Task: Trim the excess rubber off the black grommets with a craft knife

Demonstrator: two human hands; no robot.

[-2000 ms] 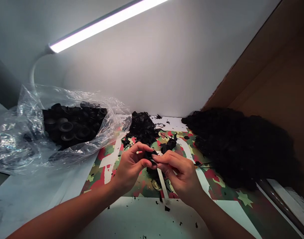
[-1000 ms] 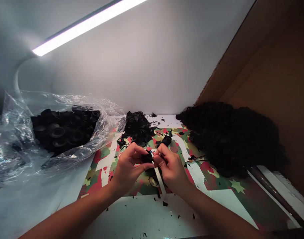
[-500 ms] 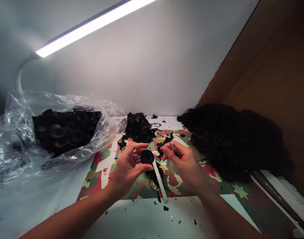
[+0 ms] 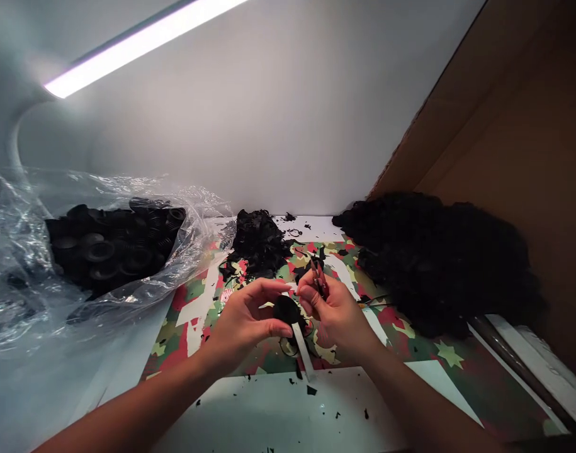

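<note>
My left hand [image 4: 252,314] is curled with its thumb below and forefinger above a round black rubber cap [image 4: 286,309]. The cap sits between these fingers, its face partly in shadow. My right hand [image 4: 332,308] is beside it, thumb and forefinger pinched together close to the left forefinger. A small two-pronged metal tool, like tweezers [image 4: 320,280], is held in this right hand with its prongs pointing up and away. Whether the pinched fingertips also hold a scrap is too small to tell. Under the hands, a white strip [image 4: 303,352] lies on the camouflage-patterned sheet [image 4: 264,363].
At left, a clear plastic bag [image 4: 193,251] holds many black rubber caps [image 4: 101,251]. Black scraps [image 4: 259,239] are heaped behind my hands. A large black pile [image 4: 439,264] lies at right against cardboard [image 4: 495,151]. A lamp [image 4: 146,47] hangs above left.
My right hand drew back to the right from the cap, then returned close to my left hand. The cap turned its face toward me, then tilted and sank slightly. The whole view shifted a little.
</note>
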